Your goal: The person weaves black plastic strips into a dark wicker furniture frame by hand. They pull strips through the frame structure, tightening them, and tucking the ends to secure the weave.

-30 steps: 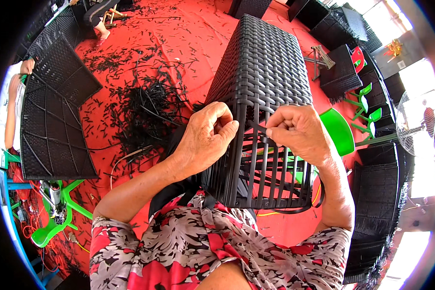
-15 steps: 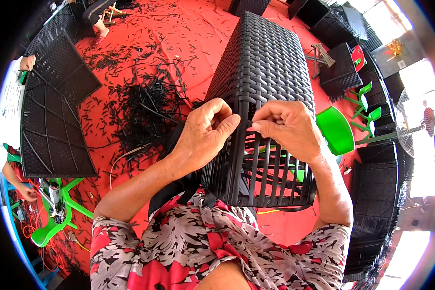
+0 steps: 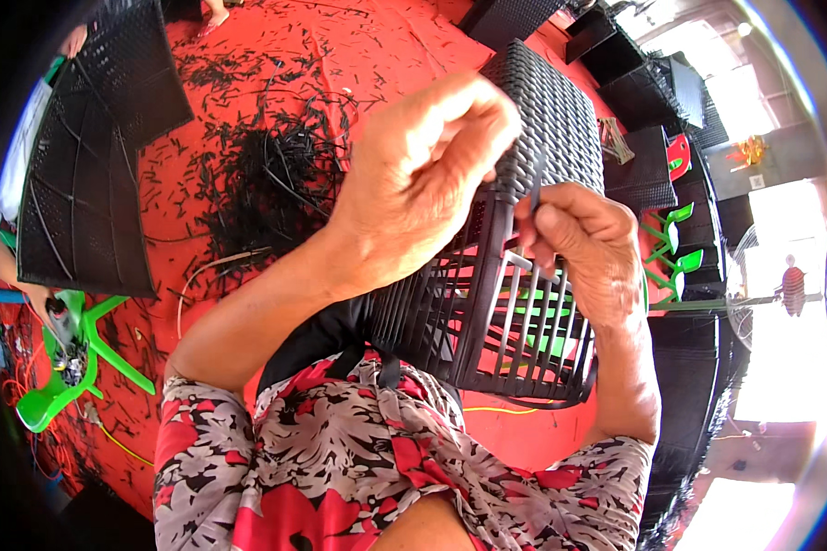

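Observation:
A black woven rattan frame (image 3: 560, 101), tightly woven on top and with bare uprights lower down, stands tilted in front of me. My left hand (image 3: 423, 184) is lifted over its left corner, fingers curled in a pinch; whatever they hold is hidden. At the upper front edge of the weave, my right hand (image 3: 583, 243) is closed around a short dark flat strip (image 3: 536, 182) that points upward from its fingers. Beneath that hand, long vertical strips (image 3: 482, 317) span the open lower part of the frame.
A heap of black strip offcuts (image 3: 271, 184) lies on the red floor covering (image 3: 386, 55). To the left, another person's hand (image 3: 41, 303) is beside a green chair (image 3: 73, 367) and a dark woven panel (image 3: 92, 165). Green chairs (image 3: 685, 262) and a fan (image 3: 753, 285) stand at right.
My left hand has risen up and toward me, away from the frame's corner. My right hand has shifted slightly right and turned, with a strip now showing in it. The view has tilted.

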`<state>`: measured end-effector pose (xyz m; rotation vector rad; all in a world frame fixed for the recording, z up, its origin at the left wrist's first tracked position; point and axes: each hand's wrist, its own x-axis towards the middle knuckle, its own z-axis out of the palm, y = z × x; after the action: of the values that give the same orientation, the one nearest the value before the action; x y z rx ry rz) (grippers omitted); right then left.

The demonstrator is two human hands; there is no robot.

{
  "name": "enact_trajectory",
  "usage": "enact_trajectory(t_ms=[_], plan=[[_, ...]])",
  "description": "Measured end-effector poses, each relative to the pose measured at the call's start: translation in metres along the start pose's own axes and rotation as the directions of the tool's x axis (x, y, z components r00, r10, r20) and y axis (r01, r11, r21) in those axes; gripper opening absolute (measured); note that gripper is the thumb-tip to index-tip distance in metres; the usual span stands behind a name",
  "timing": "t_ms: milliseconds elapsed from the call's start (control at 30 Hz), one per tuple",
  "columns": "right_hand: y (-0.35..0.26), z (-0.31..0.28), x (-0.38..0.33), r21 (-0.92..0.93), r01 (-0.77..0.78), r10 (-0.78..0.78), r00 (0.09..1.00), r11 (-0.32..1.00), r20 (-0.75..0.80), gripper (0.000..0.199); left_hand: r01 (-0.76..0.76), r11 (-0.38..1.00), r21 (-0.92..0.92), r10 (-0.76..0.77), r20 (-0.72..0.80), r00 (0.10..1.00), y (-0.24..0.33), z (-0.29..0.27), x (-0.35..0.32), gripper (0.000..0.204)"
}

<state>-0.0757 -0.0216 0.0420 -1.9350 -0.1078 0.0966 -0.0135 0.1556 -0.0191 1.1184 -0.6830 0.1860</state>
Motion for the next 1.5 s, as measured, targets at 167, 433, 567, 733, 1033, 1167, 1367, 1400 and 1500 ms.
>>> enact_trajectory(t_ms=[167, 433, 567, 733, 1033, 1167, 1367, 1400, 1500], plan=[[-0.012, 0.01, 0.0, -0.5, 0.065, -0.175, 0.968, 0.864, -0.178, 0.014, -0.036, 0.917, 0.397, 0.003, 0.083, 0.997, -0.053, 0.003, -0.039, 0.013], [-0.03, 0.004, 0.015, -0.72, 0.12, -0.123, 0.991, 0.684, 0.048, 0.008, 0.147, 0.962, 0.23, -0.155, 0.016, 0.988, -0.075, 0.008, -0.055, 0.032], [-0.038, 0.009, 0.024, -0.812, 0.18, -0.055, 0.982, 0.555, 0.181, 0.011, 0.179, 0.94, 0.292, -0.194, 0.025, 0.981, -0.081, 0.006, -0.062, 0.029], [-0.042, 0.015, 0.037, -0.878, 0.332, -0.011, 0.937, 0.346, 0.35, 0.011, 0.217, 0.971, 0.098, -0.221, 0.033, 0.975, -0.094, 0.011, -0.073, 0.019], [-0.048, 0.028, 0.05, -0.897, 0.416, 0.143, 0.889, 0.151, 0.436, 0.01, 0.272, 0.962, -0.025, -0.268, 0.101, 0.958, -0.106, 0.009, -0.08, 0.039], [-0.049, 0.029, 0.048, -0.893, 0.413, 0.142, 0.887, 0.179, 0.439, 0.01, 0.3, 0.954, -0.023, -0.295, 0.121, 0.948, -0.107, 0.013, -0.082, 0.041], [-0.046, 0.027, 0.047, -0.874, 0.475, 0.143, 0.862, 0.106, 0.486, 0.01, 0.328, 0.918, -0.225, -0.308, 0.117, 0.944, -0.108, 0.016, -0.082, 0.045], [-0.047, 0.027, 0.047, -0.873, 0.473, 0.151, 0.86, 0.122, 0.487, 0.009, 0.327, 0.919, -0.218, -0.308, 0.12, 0.944, -0.108, 0.016, -0.083, 0.045], [-0.048, 0.029, 0.045, -0.879, 0.465, 0.138, 0.868, 0.108, 0.476, 0.009, 0.331, 0.916, -0.224, -0.311, 0.123, 0.942, -0.108, 0.016, -0.084, 0.045]])
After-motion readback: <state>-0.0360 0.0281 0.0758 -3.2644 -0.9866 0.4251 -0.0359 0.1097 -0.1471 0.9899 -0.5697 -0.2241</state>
